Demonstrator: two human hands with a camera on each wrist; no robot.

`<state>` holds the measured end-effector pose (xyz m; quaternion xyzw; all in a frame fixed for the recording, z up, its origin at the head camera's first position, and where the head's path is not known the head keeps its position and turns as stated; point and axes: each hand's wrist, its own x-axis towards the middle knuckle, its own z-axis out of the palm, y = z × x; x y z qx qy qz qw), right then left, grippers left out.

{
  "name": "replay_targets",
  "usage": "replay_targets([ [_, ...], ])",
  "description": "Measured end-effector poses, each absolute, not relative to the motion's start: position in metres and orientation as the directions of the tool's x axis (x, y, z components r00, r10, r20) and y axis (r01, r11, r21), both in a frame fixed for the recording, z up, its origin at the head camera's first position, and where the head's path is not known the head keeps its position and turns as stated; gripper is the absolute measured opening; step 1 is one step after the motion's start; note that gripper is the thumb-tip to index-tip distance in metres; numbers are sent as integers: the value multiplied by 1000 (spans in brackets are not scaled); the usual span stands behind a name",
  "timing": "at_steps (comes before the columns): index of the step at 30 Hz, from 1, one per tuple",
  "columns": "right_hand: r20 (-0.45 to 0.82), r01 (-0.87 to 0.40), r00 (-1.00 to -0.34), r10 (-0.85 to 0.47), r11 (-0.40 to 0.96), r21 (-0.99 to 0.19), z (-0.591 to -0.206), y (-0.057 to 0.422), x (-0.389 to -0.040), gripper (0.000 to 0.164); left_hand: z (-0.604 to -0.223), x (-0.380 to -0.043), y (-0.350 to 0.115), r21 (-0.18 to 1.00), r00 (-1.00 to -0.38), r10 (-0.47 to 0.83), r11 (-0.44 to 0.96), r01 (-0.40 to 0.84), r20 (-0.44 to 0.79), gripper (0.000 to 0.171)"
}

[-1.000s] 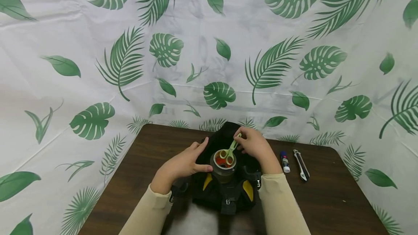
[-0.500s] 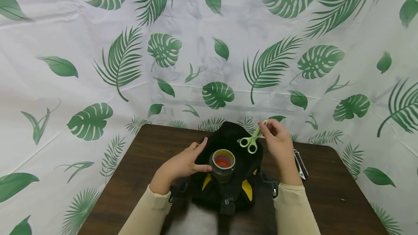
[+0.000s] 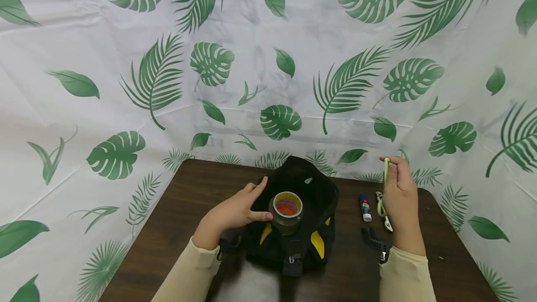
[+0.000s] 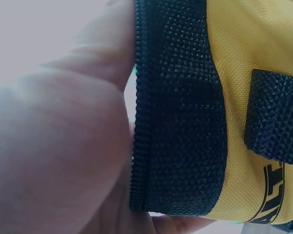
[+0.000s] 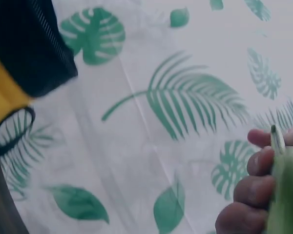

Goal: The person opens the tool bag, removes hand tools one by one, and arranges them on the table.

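Observation:
My left hand (image 3: 235,209) grips the left side of the rim of a black and yellow tool bag (image 3: 317,246). In the left wrist view the bag's zippered edge (image 4: 141,107) runs along my palm, and a fingertip shows below the black band. A roll of tape (image 3: 285,225), its core showing yellow and red inside, sits in the bag's mouth near my left thumb. Well to the bag's right, my right hand (image 3: 403,199) pinches light green scissors (image 3: 386,171) above the table. In the right wrist view the scissors (image 5: 285,190) lie along my curled fingers, their far part out of frame.
On the dark wooden table (image 3: 176,227), a glue stick (image 3: 365,208) with a blue cap lies right of the bag. A utility knife (image 3: 388,223) lies beside it, partly behind the scissors and my right hand. A leaf-print cloth (image 3: 251,59) hangs behind the table.
My right hand has lifted the scissors away from the bag's mouth and carried them right, over the utility knife. The left hand, the bag and the tape roll have stayed in place.

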<state>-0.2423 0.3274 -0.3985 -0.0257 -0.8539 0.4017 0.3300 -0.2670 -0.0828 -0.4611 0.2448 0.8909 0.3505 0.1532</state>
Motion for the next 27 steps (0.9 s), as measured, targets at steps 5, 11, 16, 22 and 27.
replay_targets([
  [5,438,-85,-811,388,662,-745,-408,349,-233,37,-461,-268,-80,706,-828,552,627,329,-104,108],
  [11,335,6,-821,463,593,-805,-432,383,-226,36,-462,-269,-79,706,-824,559,622,339,-97,109],
  [16,309,34,-777,549,526,-850,-477,422,-232,43,-461,-267,-81,702,-825,555,629,334,-105,110],
  [22,218,141,-745,630,469,-872,-522,456,-231,45,-463,-266,-84,698,-819,564,629,342,-107,109],
  [27,193,75,-694,694,337,-939,-541,474,-238,25,-462,-268,-81,699,-817,570,619,357,-88,109],
])
